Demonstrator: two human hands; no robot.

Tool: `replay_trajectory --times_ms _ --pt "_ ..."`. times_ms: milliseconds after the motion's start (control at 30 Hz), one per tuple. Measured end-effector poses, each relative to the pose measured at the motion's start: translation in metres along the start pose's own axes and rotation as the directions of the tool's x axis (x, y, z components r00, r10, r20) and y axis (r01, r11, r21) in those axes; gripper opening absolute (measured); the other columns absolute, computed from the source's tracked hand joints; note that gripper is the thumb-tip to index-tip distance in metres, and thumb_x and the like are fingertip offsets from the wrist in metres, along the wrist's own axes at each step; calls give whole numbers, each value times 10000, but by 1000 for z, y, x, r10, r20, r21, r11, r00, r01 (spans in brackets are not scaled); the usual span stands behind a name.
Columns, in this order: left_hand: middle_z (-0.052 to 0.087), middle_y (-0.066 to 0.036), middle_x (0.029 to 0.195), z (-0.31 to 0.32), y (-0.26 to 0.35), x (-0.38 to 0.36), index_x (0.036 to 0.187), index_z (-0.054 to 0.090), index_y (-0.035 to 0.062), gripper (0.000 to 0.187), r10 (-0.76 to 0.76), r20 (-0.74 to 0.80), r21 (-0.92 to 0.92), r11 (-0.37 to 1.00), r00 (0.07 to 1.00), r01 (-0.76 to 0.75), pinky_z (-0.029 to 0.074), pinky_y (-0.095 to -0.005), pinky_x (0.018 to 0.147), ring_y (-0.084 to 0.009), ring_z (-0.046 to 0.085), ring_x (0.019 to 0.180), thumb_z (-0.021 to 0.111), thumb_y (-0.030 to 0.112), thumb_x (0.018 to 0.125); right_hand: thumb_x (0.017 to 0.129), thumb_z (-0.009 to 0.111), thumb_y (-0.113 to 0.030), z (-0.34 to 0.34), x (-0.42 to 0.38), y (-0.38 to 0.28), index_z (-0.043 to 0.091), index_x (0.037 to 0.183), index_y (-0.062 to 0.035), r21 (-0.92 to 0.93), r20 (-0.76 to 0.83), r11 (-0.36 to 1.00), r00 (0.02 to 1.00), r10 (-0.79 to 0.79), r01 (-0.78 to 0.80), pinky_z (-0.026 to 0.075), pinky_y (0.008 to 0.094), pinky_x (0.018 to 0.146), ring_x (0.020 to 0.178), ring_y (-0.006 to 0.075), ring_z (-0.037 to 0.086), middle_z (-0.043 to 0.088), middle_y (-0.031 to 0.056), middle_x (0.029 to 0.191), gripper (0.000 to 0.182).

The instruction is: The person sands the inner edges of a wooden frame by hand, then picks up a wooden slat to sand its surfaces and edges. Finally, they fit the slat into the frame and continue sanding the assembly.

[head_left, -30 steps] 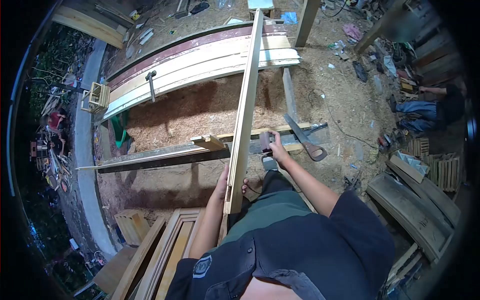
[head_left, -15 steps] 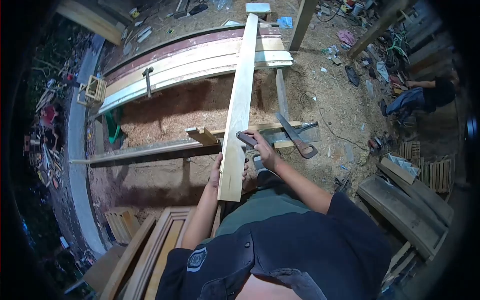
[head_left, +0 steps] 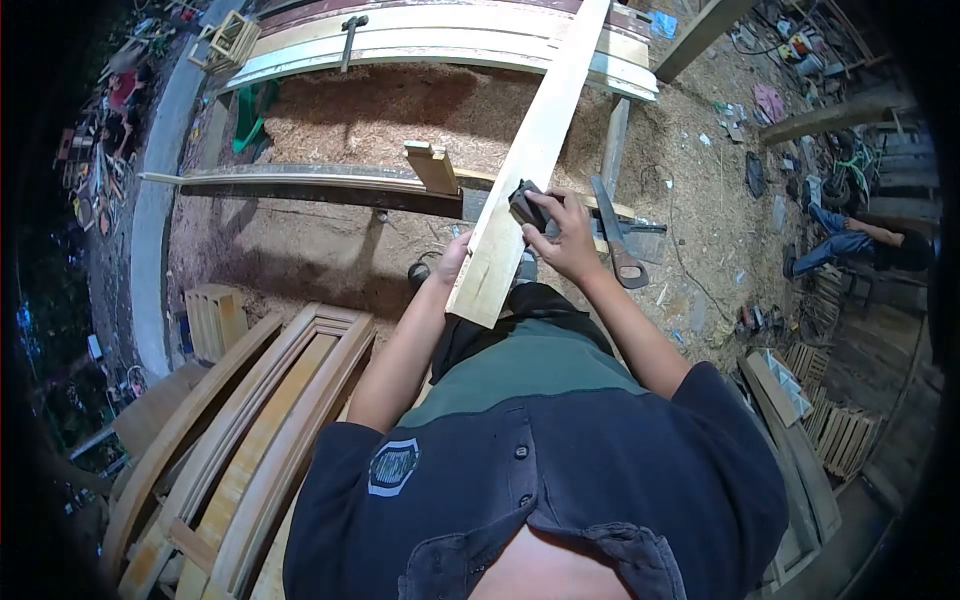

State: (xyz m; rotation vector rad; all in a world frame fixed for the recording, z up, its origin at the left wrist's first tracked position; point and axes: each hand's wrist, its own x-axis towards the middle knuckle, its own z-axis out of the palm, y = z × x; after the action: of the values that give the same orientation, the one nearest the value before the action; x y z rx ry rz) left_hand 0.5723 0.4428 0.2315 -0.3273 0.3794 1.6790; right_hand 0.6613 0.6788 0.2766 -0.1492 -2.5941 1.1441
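Resting across a low rail (head_left: pixel 300 180) and reaching far up the view, the long pale plank (head_left: pixel 520 165) has its near end just in front of the person's waist. The left hand (head_left: pixel 452 258) wraps that near end from the left edge, fingers closed around the board. Just above that hold, the right hand (head_left: pixel 565 240) presses a small dark block (head_left: pixel 525 205), closed firmly around it, flat against the plank's face.

By its look the plank is stiff, fairly light for its length, and dry rather than slippery; so long a board would likely swing at its far end, so a hold close to the near end with the rail bearing the middle seems the sound place to take it.

Right of the right hand, a handsaw (head_left: pixel 615 235) lies on the sawdust. Left of the left hand, a short wooden offcut (head_left: pixel 432 165) sits on the rail. Below the left arm, curved wooden frames (head_left: pixel 270 400) lie stacked. Far to the right, another person (head_left: pixel 865 245) sits low on the ground.
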Motion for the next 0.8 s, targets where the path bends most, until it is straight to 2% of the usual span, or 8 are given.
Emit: replay_trajectory --times_ms 167,367,433,533,633,667,700,800 --pt "745 -250 1194 35 -5 -2 1443 627 26 619 -23 -35 -30 999 999 22 648 -607 816 -429 762 967 414 510 1122 872 848 -210 3 2 3 737 1323 -154 92 -39 996 999 9 -6 521 478 1040 1167 385 661 677 157 1231 468" --pt "736 -183 1009 35 -3 0 1337 650 62 514 32 -197 177 984 980 3 660 -545 676 -350 756 823 481 495 1118 821 865 -81 -30 3 -38 771 1316 -167 128 50 949 953 -298 290 557 476 961 1106 372 673 677 177 1222 512" --pt "742 -167 984 28 -4 3 1310 672 71 489 38 -207 192 981 978 3 661 -497 640 -319 756 782 522 490 1107 814 837 -28 -28 17 -28 782 1305 -164 30 -85 993 990 -113 116 564 480 965 1108 378 672 683 167 1215 513" --pt "751 -136 962 19 -7 10 1247 680 78 456 273 -285 578 814 919 -63 652 -465 608 -273 756 754 530 488 1116 812 807 37 -32 10 -46 794 1287 -166 144 69 890 893 -446 433 605 434 922 1107 348 688 689 167 1206 516" --pt "750 -125 933 31 -3 4 1283 669 102 519 179 -376 523 851 909 49 639 -440 612 -253 751 753 471 558 1133 840 776 56 -31 17 -36 790 1264 -149 106 56 915 916 -397 390 560 466 977 1118 325 683 710 138 1225 472" --pt "745 -123 926 41 -5 1 1275 654 110 532 136 -394 455 888 909 64 633 -427 612 -244 740 736 454 582 1132 835 786 58 -36 31 -22 786 1287 -164 168 26 974 987 -161 154 556 461 990 1116 329 681 710 140 1212 503" --pt "743 -119 928 43 -6 3 1288 656 112 543 169 -368 534 843 914 59 631 -411 614 -233 734 728 460 593 1128 840 787 42 -27 50 18 797 1285 -184 -179 -148 967 967 -206 179 630 427 836 998 289 720 720 132 1200 499" --pt "747 -122 954 31 -5 7 1323 662 118 506 162 -364 510 859 917 51 630 -424 616 -243 729 721 476 543 1121 876 803 5 -32 23 -14 774 1356 -233 115 43 881 884 -466 459 618 440 888 1048 311 712 723 142 1206 537"
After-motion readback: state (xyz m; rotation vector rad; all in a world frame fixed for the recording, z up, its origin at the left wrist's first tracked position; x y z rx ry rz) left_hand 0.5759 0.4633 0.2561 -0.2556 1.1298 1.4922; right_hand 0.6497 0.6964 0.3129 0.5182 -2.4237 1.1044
